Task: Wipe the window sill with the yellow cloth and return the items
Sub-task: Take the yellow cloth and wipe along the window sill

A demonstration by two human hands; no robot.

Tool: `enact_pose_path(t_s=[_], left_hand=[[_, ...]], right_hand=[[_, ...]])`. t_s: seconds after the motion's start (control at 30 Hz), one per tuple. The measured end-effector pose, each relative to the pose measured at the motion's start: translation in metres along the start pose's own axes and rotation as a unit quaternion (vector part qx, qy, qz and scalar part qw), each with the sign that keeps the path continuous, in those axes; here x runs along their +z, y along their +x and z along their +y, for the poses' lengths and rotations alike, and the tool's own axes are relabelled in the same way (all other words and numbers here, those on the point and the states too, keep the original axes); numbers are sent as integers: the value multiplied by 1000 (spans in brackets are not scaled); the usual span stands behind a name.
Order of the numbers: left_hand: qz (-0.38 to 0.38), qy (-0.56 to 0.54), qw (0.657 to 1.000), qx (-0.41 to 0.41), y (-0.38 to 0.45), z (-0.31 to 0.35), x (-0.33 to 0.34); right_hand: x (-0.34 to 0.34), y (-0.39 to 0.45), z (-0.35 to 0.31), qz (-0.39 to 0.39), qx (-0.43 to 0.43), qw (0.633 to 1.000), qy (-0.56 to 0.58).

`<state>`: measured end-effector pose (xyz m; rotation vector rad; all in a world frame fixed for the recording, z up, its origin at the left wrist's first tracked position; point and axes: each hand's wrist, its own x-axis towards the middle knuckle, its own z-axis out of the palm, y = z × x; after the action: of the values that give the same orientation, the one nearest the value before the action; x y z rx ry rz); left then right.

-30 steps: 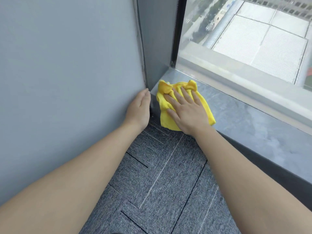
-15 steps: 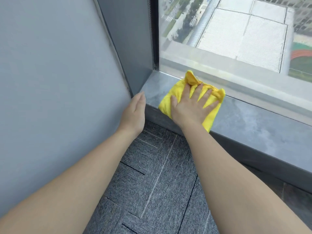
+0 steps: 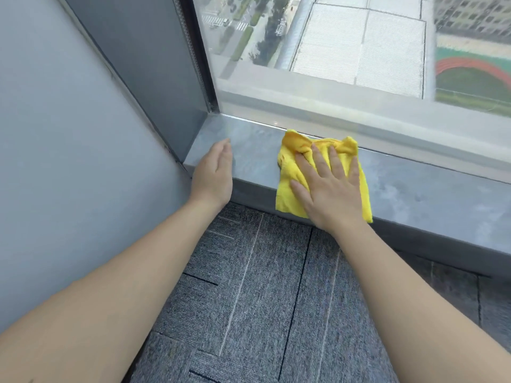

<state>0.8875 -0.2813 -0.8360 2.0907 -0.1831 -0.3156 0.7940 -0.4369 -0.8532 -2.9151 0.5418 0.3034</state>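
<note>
Cloth [image 3: 293, 175] flat on sill [image 3: 414, 189] beneath right grip [image 3: 329, 186], fingers spread apart.

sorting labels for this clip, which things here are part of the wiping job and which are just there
Part of the job:
- yellow cloth, flat on the sill
- window sill
- right hand, pressing the cloth
- left hand, resting at the sill's edge

Just there:
- carpet
- grey wall
- window glass

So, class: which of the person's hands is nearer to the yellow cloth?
Right. The right hand lies flat on the yellow cloth, pressing it to the window sill. The left hand rests apart, to its left, near the corner.
</note>
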Motion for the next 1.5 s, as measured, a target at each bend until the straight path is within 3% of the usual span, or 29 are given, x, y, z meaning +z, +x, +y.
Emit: enact_pose_path(t_s=[0.2, 0.4, 0.5, 0.67, 0.73, 0.9, 1.07, 1.13, 1.3, 1.5], left_hand=[[-37, 11, 999, 9, 8, 9, 18], [-73, 82, 991, 71, 13, 9, 18], [-81, 116, 983, 115, 12, 6, 19], [-81, 139, 977, 141, 16, 4, 28], [-88, 157, 972, 150, 16, 5, 31], [-105, 205, 957, 175, 11, 1, 33], [-130, 248, 935, 218, 13, -12, 22], [-117, 273, 928, 225, 15, -16, 16], [-77, 308, 926, 204, 15, -25, 4], [-56, 311, 931, 186, 15, -29, -5]], right_hand=[[-3, -2, 17, -6, 210, 975, 66], [-7, 29, -12, 3, 315, 942, 114], [-4, 29, -19, 13, 261, 961, 91], [1, 0, 3, 4, 30, 999, 24], [-1, -14, 20, -11, -11, 1000, 0], [-1, -35, 53, -21, 63, 998, -13], [-2, -10, 21, -20, 207, 976, 60], [-1, 2, 8, -9, 228, 971, 77], [1, 13, -12, 0, 151, 987, 56], [-1, 13, -16, -10, -44, 999, -8]])
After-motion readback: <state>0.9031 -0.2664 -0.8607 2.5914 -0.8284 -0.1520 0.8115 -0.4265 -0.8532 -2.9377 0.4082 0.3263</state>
